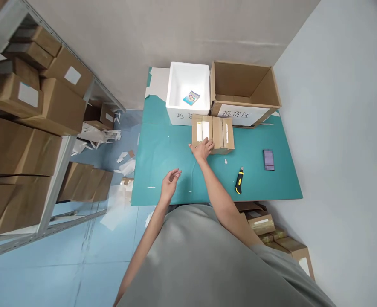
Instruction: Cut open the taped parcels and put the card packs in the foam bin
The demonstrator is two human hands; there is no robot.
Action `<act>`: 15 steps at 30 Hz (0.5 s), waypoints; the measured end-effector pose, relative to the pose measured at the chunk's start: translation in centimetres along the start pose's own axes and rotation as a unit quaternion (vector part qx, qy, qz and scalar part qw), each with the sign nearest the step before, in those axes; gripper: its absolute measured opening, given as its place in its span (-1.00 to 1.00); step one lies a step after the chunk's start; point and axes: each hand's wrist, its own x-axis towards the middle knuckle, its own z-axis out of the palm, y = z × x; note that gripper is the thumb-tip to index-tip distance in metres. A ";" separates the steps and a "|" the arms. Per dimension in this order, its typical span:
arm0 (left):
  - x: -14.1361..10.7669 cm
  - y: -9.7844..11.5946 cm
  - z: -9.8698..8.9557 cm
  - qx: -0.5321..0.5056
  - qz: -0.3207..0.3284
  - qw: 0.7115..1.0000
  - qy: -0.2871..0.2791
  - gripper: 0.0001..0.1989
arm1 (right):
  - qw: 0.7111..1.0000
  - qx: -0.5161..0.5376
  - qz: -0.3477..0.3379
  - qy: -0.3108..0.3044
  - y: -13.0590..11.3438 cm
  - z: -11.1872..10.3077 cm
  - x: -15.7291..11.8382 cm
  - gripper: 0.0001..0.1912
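A taped brown cardboard box (218, 130) with white labels lies on the green-topped table, close in front of two larger containers. My right hand (202, 150) rests on its near left part, fingers spread over the top and thumb out to the left. Over the table's front left part is my left hand (170, 183), holding nothing, its fingers loosely bent and apart from the box. A black and yellow utility knife (239, 181) lies to the right of my right forearm.
Behind the box stand a white foam bin (172, 89) containing a small colourful packet (191, 98) and an open carton (244, 104) with a handwritten label. A phone (268, 160) lies at right. Box-filled shelves (50, 192) stand left; several cartons (291, 245) sit below, right.
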 end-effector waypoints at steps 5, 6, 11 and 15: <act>0.2 0.4 -1.2 -0.004 -0.005 1.000 -0.018 -0.41 | 1.000 0.004 0.022 -0.018 -0.7 0.2 0.0 0.21; 0.2 0.4 -1.4 -0.006 -0.009 1.000 -0.024 -0.41 | 1.000 0.003 0.023 -0.021 -0.5 0.1 -0.1 0.21; 0.3 -0.1 -2.5 -0.012 -0.024 0.998 -0.049 -0.42 | 0.999 -0.024 -0.028 -0.031 0.7 -0.1 -1.3 -0.02; 0.5 -0.4 -3.0 -0.019 -0.028 0.998 -0.056 -0.45 | 0.999 -0.029 0.021 -0.034 -0.5 -0.2 -0.7 -0.03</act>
